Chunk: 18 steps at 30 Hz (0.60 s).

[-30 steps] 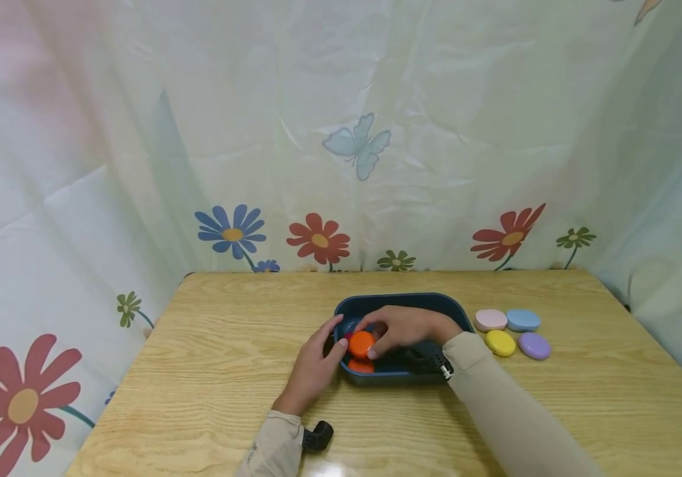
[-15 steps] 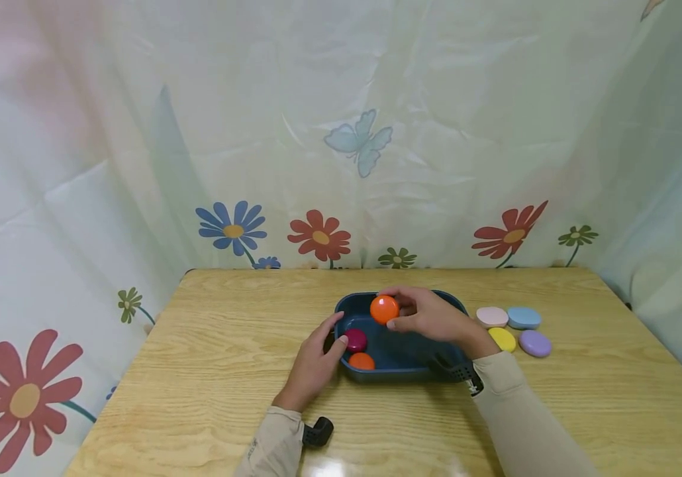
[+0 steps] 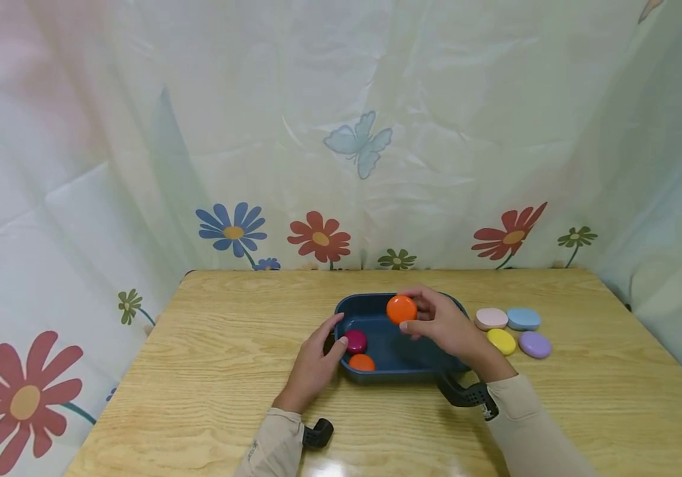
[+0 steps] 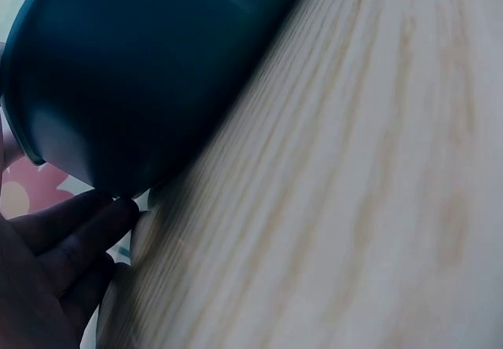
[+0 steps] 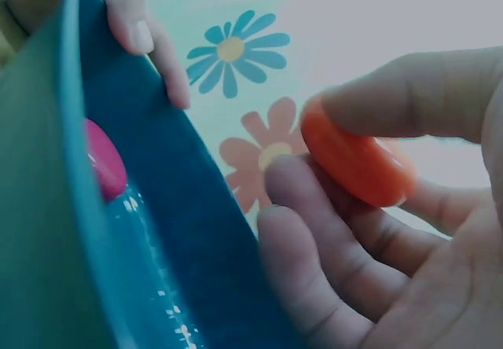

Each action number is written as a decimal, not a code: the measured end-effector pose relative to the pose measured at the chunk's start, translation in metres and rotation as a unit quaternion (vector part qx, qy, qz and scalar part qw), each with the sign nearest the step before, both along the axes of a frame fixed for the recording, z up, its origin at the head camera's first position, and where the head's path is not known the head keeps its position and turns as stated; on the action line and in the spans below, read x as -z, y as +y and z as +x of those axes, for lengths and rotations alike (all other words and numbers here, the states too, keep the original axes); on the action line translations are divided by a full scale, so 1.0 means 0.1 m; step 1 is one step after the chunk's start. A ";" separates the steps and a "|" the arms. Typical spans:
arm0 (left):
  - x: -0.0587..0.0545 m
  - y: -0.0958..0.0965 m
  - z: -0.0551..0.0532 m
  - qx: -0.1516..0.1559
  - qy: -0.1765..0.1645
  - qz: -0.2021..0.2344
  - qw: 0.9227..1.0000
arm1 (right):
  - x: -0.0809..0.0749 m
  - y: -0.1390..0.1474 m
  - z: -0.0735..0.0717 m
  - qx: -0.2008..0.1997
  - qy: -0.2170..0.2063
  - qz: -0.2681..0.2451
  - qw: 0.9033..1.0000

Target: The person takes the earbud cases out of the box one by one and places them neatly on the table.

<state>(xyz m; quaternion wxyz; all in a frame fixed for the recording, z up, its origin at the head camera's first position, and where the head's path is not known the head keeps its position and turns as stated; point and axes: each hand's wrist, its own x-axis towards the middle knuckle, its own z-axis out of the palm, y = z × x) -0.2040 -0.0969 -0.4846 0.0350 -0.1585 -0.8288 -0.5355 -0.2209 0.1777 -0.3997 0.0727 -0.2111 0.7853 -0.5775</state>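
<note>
My right hand pinches a glossy orange rounded disc between thumb and fingers, above the dark blue bin. In the right wrist view the disc tilts between the thumb and a finger, while other fingers curl below it. At the bin's left end, my left hand grips the wall, its thumb over the rim. The left wrist view shows some of its fingers against the outside of the bin. A magenta disc and another orange disc lie inside, near the left end.
Right of the bin on the wooden table lie a pink oval piece, a light blue one, a yellow disc and a purple one. A flowered curtain hangs behind the table.
My right hand has lifted the orange disc out of the bin's left end and moved it right, uncovering the magenta disc. The left hand stays on the wall.
</note>
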 end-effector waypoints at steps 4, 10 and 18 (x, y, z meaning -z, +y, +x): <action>0.00 -0.01 0.00 -0.002 -0.002 0.002 1.000 | 0.02 0.05 0.11 0.032 0.002 -0.012 0.999; 0.00 -0.02 0.01 -0.007 -0.003 0.002 1.000 | 0.03 0.17 0.24 0.052 0.008 -0.019 0.998; 0.01 -0.02 0.00 -0.001 0.000 0.005 1.000 | 0.05 0.38 0.36 0.064 0.035 -0.028 0.997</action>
